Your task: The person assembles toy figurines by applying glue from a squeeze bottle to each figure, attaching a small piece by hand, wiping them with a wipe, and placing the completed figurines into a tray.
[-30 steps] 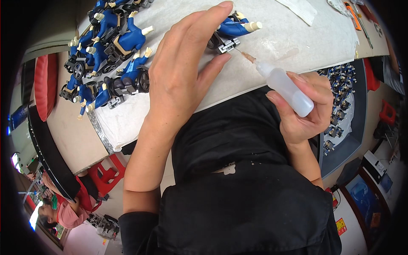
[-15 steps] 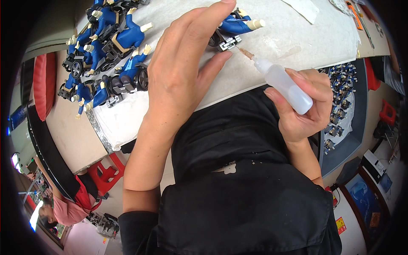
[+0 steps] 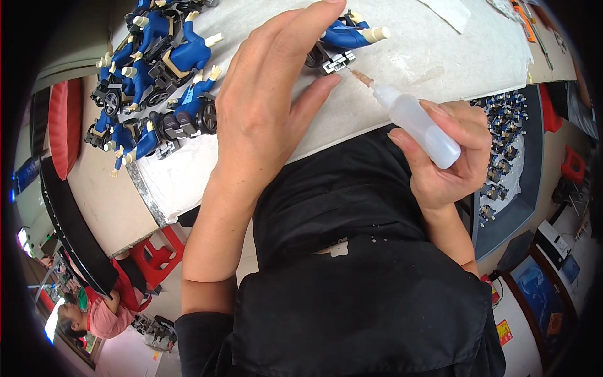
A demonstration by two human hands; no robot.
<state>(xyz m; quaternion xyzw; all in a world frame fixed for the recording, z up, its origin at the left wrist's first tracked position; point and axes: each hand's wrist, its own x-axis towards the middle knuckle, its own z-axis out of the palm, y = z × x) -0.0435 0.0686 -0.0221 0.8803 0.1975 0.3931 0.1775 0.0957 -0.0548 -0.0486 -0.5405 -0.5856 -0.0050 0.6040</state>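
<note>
My left hand (image 3: 264,107) is curled around a small headless figurine (image 3: 348,36) in a blue suit, seated in a dark wheelchair; its fingers hide most of the chair. Past my thumb sticks out the chair's silvery footrest (image 3: 339,61). Between the fingers and thumb of my right hand (image 3: 452,151) is a translucent squeeze bottle (image 3: 422,129), tilted with its thin tip up and left beside the footrest. Clear liquid shows in its lower end. I cannot tell whether the tip touches the footrest.
Several similar wheelchair figurines (image 3: 182,56) crowd the left of the white-covered table (image 3: 402,75). A grey tray (image 3: 532,169) at the right holds many smaller-looking ones. An orange cutter (image 3: 524,22) lies far right. A person in pink (image 3: 107,317) sits at lower left, near a red stool (image 3: 157,254).
My hands, the figurine and the bottle have barely shifted, a touch to the left. At lower left, the other person's raised arm has come down.
</note>
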